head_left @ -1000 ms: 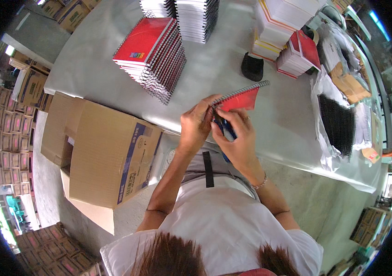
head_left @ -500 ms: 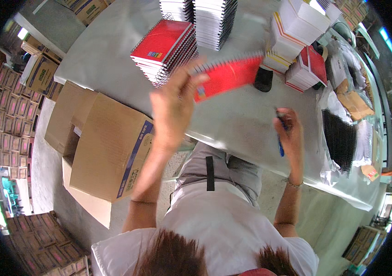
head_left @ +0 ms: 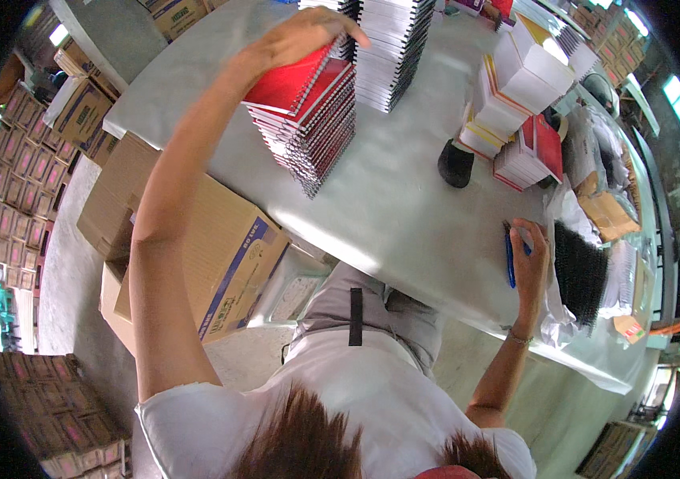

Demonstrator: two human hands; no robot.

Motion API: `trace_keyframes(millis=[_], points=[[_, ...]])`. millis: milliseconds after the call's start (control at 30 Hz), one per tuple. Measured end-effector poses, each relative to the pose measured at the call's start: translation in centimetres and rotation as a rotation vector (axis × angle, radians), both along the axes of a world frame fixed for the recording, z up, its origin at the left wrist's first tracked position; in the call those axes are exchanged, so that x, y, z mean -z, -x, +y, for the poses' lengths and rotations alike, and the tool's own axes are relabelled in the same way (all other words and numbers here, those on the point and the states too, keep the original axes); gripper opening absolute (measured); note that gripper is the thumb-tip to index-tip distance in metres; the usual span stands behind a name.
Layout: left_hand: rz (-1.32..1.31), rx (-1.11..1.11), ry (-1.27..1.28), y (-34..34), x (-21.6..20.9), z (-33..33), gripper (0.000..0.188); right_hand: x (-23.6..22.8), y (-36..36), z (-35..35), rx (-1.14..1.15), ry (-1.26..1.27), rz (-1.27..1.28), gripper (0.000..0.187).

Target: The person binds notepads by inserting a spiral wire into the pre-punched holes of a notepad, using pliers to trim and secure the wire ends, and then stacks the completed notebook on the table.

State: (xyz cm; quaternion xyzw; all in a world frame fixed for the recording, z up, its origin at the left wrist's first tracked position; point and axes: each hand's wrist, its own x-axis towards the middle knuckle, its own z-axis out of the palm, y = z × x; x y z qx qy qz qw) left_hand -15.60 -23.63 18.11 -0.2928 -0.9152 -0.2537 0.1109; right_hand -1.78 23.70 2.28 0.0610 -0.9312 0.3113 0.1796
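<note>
My left hand point(head_left: 308, 38) reaches far forward, its fingers closed over the coil edge of a red spiral notebook point(head_left: 285, 84). That notebook lies slightly askew on top of a stack of red-covered spiral notebooks point(head_left: 308, 140), their black coils facing right. By the table's right side, my right hand point(head_left: 530, 251) is closed around a slim blue-handled tool point(head_left: 510, 259), which looks like small pliers; its tip is mostly hidden. Behind the red stack rise taller piles of white-paged spiral notebooks point(head_left: 392, 56).
An open cardboard box point(head_left: 212, 247) stands left of my lap, against the grey table point(head_left: 404, 215). Toward the right are a dark rounded object point(head_left: 455, 165), stacked page blocks point(head_left: 499, 100), red-covered blocks point(head_left: 531, 156) and a bundle of black coils point(head_left: 581, 267).
My left hand has carried the red notebook forward and left onto the stack. My right hand, still around the blue-handled tool, has shifted slightly right and nearer.
</note>
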Motion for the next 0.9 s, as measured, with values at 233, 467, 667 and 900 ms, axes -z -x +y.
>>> trace_keyframes(millis=[233,467,667,900], points=[[-0.066,0.007,0.033,0.5,3.6,1.2,0.042,-1.5,1.1,0.0,-0.073,-0.051,0.046,0.020],[-0.001,-0.012,0.097,0.7,4.2,1.1,0.041,-3.6,5.2,1.0,-0.089,-0.093,0.170,0.022],[0.044,-0.038,0.190,0.6,4.3,1.3,0.042,-5.9,9.2,1.1,-0.081,0.055,0.277,0.021],[-0.061,-0.577,0.345,-3.3,3.0,1.7,0.095,-6.6,10.9,3.2,-0.062,-0.071,0.319,0.024]])
